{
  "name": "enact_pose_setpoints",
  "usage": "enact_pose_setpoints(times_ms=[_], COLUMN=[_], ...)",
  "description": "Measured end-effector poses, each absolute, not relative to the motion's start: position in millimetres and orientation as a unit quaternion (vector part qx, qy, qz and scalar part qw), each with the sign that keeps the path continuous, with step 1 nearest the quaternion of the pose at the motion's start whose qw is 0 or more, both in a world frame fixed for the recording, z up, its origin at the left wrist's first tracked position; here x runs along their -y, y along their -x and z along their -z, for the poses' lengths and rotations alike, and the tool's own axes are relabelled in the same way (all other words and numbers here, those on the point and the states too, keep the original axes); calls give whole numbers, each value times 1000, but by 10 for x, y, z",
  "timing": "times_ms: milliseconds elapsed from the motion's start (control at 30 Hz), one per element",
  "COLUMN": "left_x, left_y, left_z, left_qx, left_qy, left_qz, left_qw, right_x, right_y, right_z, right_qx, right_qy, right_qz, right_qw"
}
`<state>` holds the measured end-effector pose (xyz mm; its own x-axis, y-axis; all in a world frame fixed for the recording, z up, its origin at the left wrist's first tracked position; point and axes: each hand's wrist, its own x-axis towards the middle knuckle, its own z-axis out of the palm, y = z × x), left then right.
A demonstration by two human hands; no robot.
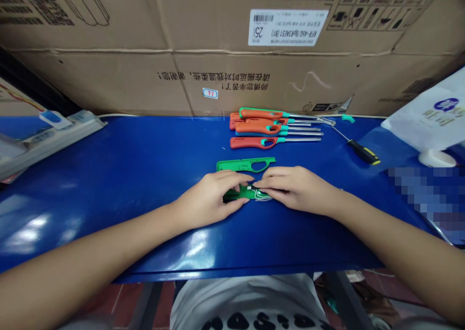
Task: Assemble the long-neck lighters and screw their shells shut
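In front of me lies an opened green lighter casing half (pixel 238 193), with thin white wires (pixel 258 193) and a small black part with a white end (pixel 250 187) in it. My left hand (pixel 210 194) grips the left part of this half between thumb and fingers. From the other side, my right hand (pixel 292 189) pinches the small black part at its fingertips; the fingers partly cover the casing's right end. Just beyond both hands rests the other green casing half (pixel 244 165), with its trigger opening to the right, touched by neither hand.
Several red and orange long-necked lighters (pixel 256 127) lie stacked at the back, against a large cardboard box (pixel 218 59). To their right is a black-and-yellow screwdriver (pixel 364 152). A power strip (pixel 51 139) stands at left, a white bag (pixel 428 112) at right, on the blue table (pixel 145 175).
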<state>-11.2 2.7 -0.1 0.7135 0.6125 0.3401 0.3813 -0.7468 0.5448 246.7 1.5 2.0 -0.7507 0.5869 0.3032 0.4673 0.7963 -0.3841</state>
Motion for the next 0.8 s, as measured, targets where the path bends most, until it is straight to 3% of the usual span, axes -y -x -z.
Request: enact_pose_setpoints(times_ms=[800], left_x=[-77], left_y=[127], left_z=[37], left_qx=[-269], left_qy=[-900], left_qz=[-264], left_qw=[221], right_x=[-16], right_y=[-2493], right_z=[-16], right_qx=[932], right_qy=[282], right_qz=[-125], right_qw=[191])
